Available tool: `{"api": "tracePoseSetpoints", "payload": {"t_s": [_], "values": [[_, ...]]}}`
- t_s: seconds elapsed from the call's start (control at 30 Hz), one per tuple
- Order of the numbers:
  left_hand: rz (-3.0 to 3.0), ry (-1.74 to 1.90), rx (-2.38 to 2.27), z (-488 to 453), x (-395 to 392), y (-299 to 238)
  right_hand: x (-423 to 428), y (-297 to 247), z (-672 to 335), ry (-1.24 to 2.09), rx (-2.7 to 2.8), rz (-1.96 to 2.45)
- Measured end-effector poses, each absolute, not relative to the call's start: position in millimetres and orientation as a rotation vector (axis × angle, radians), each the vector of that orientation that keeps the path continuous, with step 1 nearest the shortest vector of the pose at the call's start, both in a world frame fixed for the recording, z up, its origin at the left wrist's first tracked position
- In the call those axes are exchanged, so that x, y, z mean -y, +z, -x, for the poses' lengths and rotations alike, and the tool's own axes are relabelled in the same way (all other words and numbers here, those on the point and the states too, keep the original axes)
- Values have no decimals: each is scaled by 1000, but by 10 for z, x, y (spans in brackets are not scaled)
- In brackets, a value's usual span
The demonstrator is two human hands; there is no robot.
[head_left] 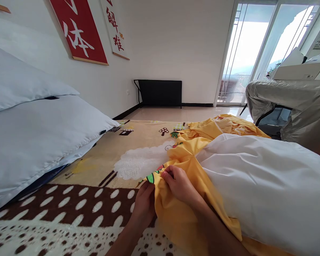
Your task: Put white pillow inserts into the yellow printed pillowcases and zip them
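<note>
The yellow fabric (185,158) lies on the patterned blanket (142,137), running from the far edge toward the near edge, right of the blanket's middle. Its lower folds pass behind the right forearm and leave the view at the bottom.

Right hand (178,182): thumb and index finger pinch the fabric's left edge; the remaining fingers are curled and partly concealed. Left hand (145,201): positioned just beside the right hand, touching the same edge at a green printed patch (150,178). Its fingertips are covered by cloth, so the firmness of its grip cannot be determined. Both forearms are cut off by the bottom of the view.

A white quilt (272,185) adjoins the fabric on the right. It extends past the right side of the view, and the overlap between the two is obscured by folds. The blanket's right edge is concealed beneath both items; its near edge is out of view.

Along the blanket's left edge, an upper pillow (21,80) rests on a lower pillow (42,133); both are cut off at left. A dark blue item (44,179) below them is mostly hidden and cannot be identified.
</note>
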State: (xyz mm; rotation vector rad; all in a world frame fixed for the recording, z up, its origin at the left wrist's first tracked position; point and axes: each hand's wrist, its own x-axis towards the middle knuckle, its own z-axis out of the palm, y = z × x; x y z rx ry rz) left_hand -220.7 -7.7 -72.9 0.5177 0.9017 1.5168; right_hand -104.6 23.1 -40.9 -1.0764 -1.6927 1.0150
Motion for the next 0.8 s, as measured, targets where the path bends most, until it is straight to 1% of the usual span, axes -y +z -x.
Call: {"api": "tracePoseSetpoints", "payload": {"t_s": [0.2, 0.47, 0.6, 0.8], "values": [[-483, 1424, -820, 2203, 70, -689, -207, -407, 1062, 952, 1723, 1069], [-518, 1474, -787, 2248, 42, -692, -225, -457, 1069, 937, 1677, 1021], [-629, 1531, -981, 2287, 24, -678, -221, -468, 1082, 871, 1619, 1036], [-1017, 1258, -1285, 2315, 89, -620, -213, -479, 1103, 881, 1623, 1056]]}}
